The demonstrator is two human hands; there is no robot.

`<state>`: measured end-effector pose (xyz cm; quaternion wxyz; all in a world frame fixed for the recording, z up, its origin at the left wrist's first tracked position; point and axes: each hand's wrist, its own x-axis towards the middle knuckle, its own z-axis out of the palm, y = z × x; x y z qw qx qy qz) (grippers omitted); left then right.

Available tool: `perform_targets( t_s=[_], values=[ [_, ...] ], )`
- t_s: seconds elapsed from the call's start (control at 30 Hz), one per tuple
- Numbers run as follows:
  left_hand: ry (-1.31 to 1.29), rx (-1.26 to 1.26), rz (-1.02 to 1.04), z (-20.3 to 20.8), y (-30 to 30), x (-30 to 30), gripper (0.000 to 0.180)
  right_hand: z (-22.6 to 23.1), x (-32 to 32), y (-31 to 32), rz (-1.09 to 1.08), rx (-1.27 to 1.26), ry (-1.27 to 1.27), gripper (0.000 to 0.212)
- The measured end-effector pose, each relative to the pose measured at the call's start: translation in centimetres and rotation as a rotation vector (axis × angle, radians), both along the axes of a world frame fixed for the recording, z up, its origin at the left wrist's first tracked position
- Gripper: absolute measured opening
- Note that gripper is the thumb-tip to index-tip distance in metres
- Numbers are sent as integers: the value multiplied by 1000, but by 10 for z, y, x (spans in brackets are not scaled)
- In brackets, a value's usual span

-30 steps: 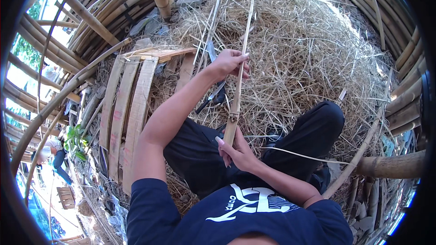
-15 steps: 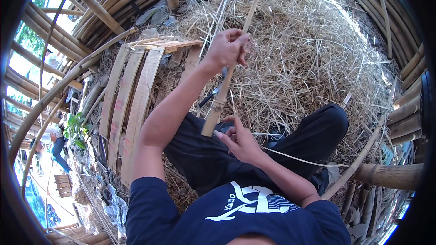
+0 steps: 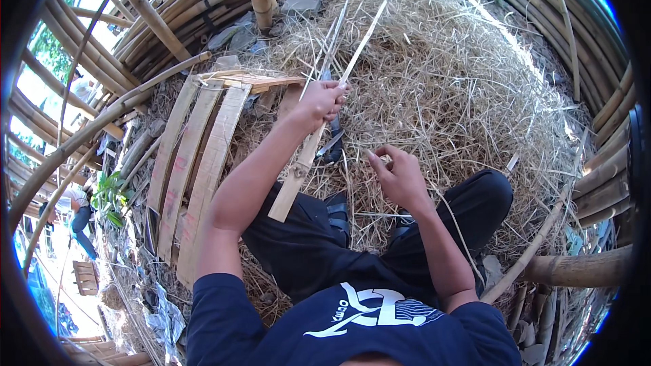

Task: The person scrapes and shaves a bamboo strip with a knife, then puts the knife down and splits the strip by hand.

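My left hand (image 3: 321,104) is wrapped round the middle of a split bamboo piece (image 3: 290,188). The piece slants from a wide, flat end with a node above my left thigh to a narrow, pale end over the straw. My right hand (image 3: 401,177) is raised over my lap, apart from the piece, with thumb and fingers pinched together. A thin bamboo strip (image 3: 462,236) trails from behind this hand towards my right knee; its grip on the strip is partly hidden. Behind the bamboo piece lies a knife (image 3: 333,152) with a dark handle, partly covered.
Dry straw (image 3: 461,108) covers the ground ahead. Several thin strips (image 3: 330,44) lie beyond my left hand. A wooden slatted crate (image 3: 210,163) stands at the left. Stacked bamboo poles (image 3: 576,34) curve round the edges, and a thick pole (image 3: 580,266) juts in at the right. Another person (image 3: 81,220) is far left.
The bamboo piece has come nearer and left with my left hand. My right hand has left its wide end, moving right and away from me, and the thin strip has swung with it.
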<state>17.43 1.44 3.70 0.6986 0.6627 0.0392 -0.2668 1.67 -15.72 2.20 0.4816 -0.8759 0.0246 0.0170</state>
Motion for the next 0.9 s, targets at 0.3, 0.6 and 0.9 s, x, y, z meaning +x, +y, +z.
perform_targets(
  t_s=[0.3, 0.6, 0.9],
  values=[
    [-95, -74, 14, 13, -10, -22, 20, 38, 52, -16, -118, 141, -107, 37],
    [-492, -72, 54, -2, -35, -17, 23, 76, 172, -2, -196, 312, -170, 51],
    [-667, 396, -177, -1, -14, 25, 48, 39, 183, 4, -149, 238, -434, 23]
  ],
)
